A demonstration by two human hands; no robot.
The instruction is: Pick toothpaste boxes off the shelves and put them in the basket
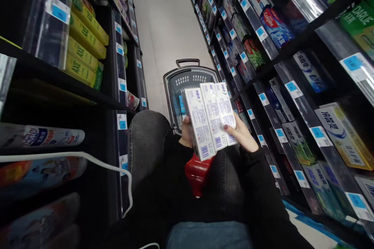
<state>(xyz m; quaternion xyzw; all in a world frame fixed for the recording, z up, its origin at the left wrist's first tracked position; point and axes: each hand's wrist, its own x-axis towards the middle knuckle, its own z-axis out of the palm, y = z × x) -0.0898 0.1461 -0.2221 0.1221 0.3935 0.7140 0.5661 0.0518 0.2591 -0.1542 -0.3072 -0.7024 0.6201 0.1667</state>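
Three white toothpaste boxes with purple print are held side by side as one block, tilted, above my lap. My left hand is closed on the left edge of the block, its fingers partly hidden behind it. On the right edge, my right hand grips the block with its thumb across the front. Just beyond the boxes, a grey shopping basket with a dark rim stands on the floor, partly covered by them. Inside it shows a blue packet. A shiny red object lies below the boxes between my legs; I cannot tell its kind.
Right-hand shelves hold toothpaste cartons, including a red-and-blue Colgate box and a yellow-and-white box. Left-hand shelves hold yellow AXE packs and a spray can. A white cable crosses at left. The aisle floor runs ahead.
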